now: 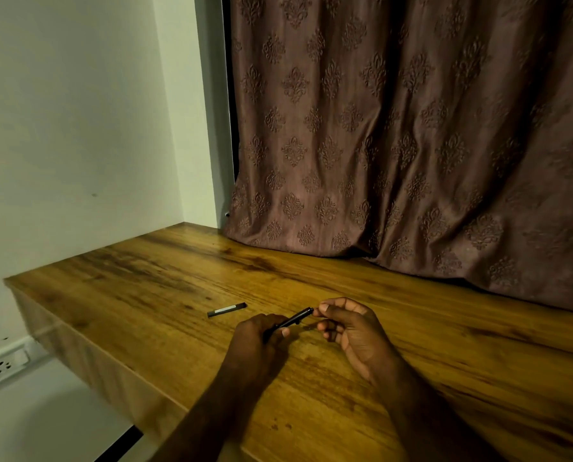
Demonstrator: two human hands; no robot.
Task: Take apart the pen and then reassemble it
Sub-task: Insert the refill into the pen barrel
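Two pieces of the pen lie apart: the loose section point(227, 309) rests on the bench point(138, 288), just beyond my left hand point(262, 341) towards the left edge, parked clear of my work. My left fingers clamp the pen barrel point(293, 320) steady while my right hand point(348, 331) pinches its far end, probably to twist it.

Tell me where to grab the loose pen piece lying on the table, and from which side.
Pinch the loose pen piece at its middle, from above, across its two long sides. It lies flat on the table, thin and straight, with bare wood all round, so a low sideways approach would likely just roll it.
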